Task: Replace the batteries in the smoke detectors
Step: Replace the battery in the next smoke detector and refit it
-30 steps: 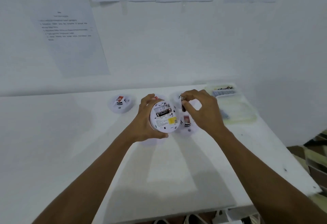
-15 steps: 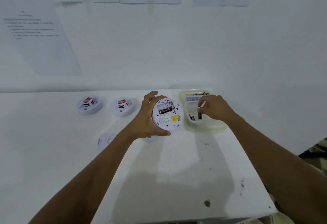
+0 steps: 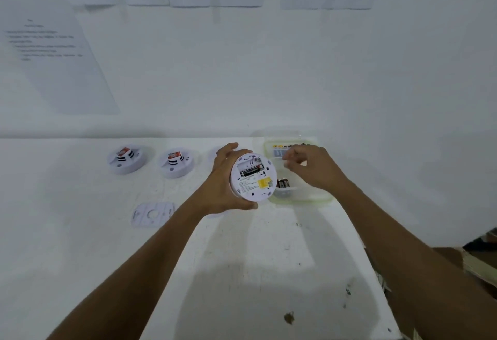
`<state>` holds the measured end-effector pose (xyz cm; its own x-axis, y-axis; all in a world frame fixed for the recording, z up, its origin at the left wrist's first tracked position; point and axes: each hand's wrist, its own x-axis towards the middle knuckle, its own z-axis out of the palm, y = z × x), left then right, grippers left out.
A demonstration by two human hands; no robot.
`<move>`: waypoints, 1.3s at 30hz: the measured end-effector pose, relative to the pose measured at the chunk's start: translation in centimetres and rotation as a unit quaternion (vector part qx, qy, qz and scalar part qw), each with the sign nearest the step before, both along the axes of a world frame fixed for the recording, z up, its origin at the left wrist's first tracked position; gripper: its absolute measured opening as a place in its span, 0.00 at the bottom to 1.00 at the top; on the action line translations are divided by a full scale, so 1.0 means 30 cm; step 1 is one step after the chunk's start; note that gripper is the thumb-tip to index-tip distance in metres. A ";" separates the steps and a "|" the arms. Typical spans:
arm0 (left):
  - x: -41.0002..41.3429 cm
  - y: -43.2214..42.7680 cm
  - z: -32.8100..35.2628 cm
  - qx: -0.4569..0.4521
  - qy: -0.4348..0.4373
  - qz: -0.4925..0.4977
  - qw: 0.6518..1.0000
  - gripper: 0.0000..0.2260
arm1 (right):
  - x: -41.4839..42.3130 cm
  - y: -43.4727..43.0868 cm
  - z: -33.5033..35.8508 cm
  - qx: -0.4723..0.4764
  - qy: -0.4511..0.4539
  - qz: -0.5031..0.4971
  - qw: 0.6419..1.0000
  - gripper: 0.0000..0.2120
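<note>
My left hand [image 3: 223, 178] grips a round white smoke detector [image 3: 254, 178] above the table, its back turned to me. One black battery [image 3: 251, 171] lies in the open compartment, and the slot beside it is empty. My right hand [image 3: 312, 167] hovers over the clear plastic container [image 3: 317, 200] with its fingers loosely curled and nothing visible in them. Loose dark batteries [image 3: 283, 183] lie in the container's near part. A row of batteries [image 3: 282, 146] sits at its far end.
Two more white detectors [image 3: 126, 159] [image 3: 176, 163] stand at the back left of the white table [image 3: 242, 272]. A flat white mounting plate [image 3: 153, 214] lies nearer me. Another white round piece [image 3: 215, 152] shows behind my left hand. The table's right edge is close, with cardboard [image 3: 470, 261] beyond it.
My right hand carried a battery from the detector to the container, let it go there, and has now lifted slightly. The left hand kept holding the detector.
</note>
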<state>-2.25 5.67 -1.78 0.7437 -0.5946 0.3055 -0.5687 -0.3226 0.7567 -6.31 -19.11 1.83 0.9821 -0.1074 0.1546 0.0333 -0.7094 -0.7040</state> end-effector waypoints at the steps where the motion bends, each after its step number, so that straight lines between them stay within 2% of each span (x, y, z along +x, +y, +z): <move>1: 0.003 -0.010 0.001 -0.002 -0.002 -0.002 1.000 0.47 | -0.019 0.023 0.012 0.025 -0.041 0.001 0.999 0.03; 5: 0.008 -0.052 0.007 -0.011 -0.004 -0.003 1.000 0.46 | -0.071 0.128 0.024 0.077 -0.082 -0.001 0.994 0.02; 8: 0.015 -0.069 0.009 -0.001 -0.017 -0.002 1.000 0.46 | -0.078 0.188 -0.002 0.121 -0.095 -0.059 0.986 0.05; 13: 0.037 -0.062 -0.005 0.008 -0.041 -0.001 0.999 0.46 | -0.077 0.257 -0.016 0.197 -0.076 -0.148 0.966 0.06; 21: 0.081 -0.044 -0.029 0.010 -0.059 0.003 0.998 0.41 | -0.063 0.302 -0.017 0.339 -0.059 -0.175 0.923 0.04; 26: 0.105 -0.068 -0.037 0.010 -0.060 0.007 0.998 0.41 | -0.053 0.310 -0.008 0.236 -0.168 -0.180 0.940 0.04; 29: 0.115 -0.096 -0.033 0.013 -0.053 0.012 0.998 0.42 | -0.044 0.298 0.011 0.178 -0.203 -0.170 0.948 0.05; 34: 0.124 -0.138 -0.028 -0.010 -0.056 0.011 0.998 0.46 | -0.028 0.254 0.012 0.143 -0.197 -0.142 0.960 0.07; 39: 0.122 -0.150 -0.037 -0.023 -0.056 0.024 0.998 0.43 | -0.008 0.189 -0.017 0.081 -0.175 -0.177 0.965 0.13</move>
<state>1.41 1.19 -2.90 0.7306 -0.5424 0.4148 -0.6355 -0.3179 0.7036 -6.57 -13.44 1.33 0.7694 -0.4778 0.4238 0.0654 -0.6011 -0.7965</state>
